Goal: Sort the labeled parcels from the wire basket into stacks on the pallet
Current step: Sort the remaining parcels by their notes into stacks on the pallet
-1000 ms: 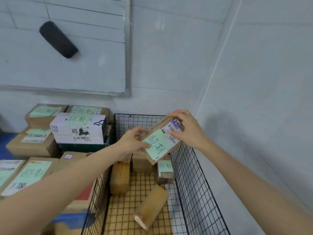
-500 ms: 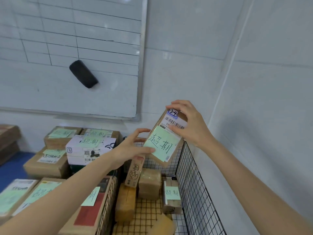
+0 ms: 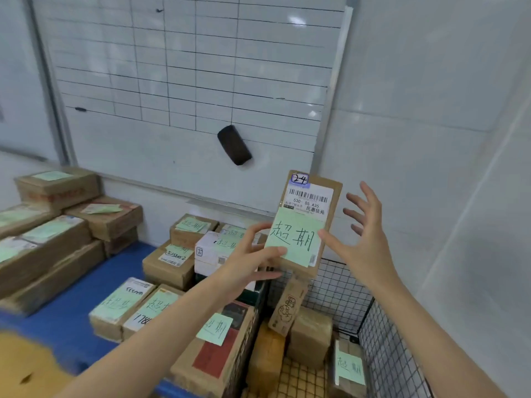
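Above the basket [image 3: 339, 285], left grip [image 3: 247, 259] pinches the upright parcel [image 3: 304, 225]; right grip [image 3: 365, 239] wide.

A flat brown parcel [image 3: 330, 196] stands upright above the black wire basket [image 3: 388, 340], pinched at its lower left edge by the left hand [image 3: 247, 259]. It bears a barcode label [image 3: 309, 198], a "24" sticker [image 3: 299, 178] and a green handwritten note [image 3: 296, 239]. Loose parcels [image 3: 311, 337] lie in the basket. Stacked parcels [image 3: 169, 262] with green notes sit on the blue pallet [image 3: 94, 282].

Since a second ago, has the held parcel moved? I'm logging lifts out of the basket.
Yes, upward: the parcel sat at the wire basket rim; now it is mostly above it, its top overlapping the whiteboard frame.
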Demonstrator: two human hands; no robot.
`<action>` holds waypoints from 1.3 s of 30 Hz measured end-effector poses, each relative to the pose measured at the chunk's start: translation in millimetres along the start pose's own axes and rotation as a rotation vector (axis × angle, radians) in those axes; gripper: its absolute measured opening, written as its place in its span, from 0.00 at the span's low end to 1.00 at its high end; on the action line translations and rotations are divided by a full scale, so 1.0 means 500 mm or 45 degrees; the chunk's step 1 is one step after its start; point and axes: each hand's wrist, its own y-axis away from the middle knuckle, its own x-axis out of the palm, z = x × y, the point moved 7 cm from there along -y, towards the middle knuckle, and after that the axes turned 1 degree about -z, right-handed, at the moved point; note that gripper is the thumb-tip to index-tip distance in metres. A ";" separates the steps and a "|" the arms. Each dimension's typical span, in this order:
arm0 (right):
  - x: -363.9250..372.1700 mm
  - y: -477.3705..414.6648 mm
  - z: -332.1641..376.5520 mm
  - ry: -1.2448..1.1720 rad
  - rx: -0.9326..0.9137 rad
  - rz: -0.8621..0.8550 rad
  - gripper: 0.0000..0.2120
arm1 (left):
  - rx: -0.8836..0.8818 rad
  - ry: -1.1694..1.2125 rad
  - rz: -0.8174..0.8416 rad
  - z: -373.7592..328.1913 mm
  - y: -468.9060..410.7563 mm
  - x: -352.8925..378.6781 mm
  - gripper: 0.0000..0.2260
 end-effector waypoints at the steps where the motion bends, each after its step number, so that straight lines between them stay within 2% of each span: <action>1: 0.024 0.004 0.002 -0.074 0.035 0.038 0.47 | 0.007 0.017 -0.032 -0.003 0.009 -0.015 0.22; 8: 0.205 0.029 0.050 -0.328 -0.004 0.289 0.33 | 0.057 -0.020 -0.259 -0.016 0.099 -0.151 0.23; 15: 0.357 0.046 0.132 -0.365 -0.075 0.476 0.35 | 0.075 -0.194 -0.397 -0.037 0.189 -0.287 0.25; 19: 0.438 0.048 0.178 -0.335 -0.077 0.549 0.39 | 0.115 -0.200 -0.466 -0.058 0.222 -0.363 0.21; 22: 0.504 0.044 0.214 -0.378 -0.052 0.592 0.41 | 0.168 -0.247 -0.505 -0.082 0.238 -0.433 0.25; 25: 0.571 0.038 0.250 -0.416 0.000 0.575 0.39 | 0.222 -0.309 -0.505 -0.105 0.248 -0.509 0.29; 28: 0.634 0.036 0.287 -0.451 0.031 0.529 0.29 | 0.239 -0.359 -0.449 -0.125 0.254 -0.579 0.32; 30: 0.668 0.040 0.306 -0.423 0.054 0.500 0.26 | 0.222 -0.388 -0.430 -0.130 0.255 -0.624 0.31; 34: 0.726 0.059 0.296 -0.369 0.175 0.498 0.27 | 0.200 -0.412 -0.394 -0.128 0.245 -0.695 0.28; 39: 0.770 0.107 0.260 -0.436 0.377 0.465 0.28 | 0.176 -0.391 -0.295 -0.079 0.215 -0.710 0.24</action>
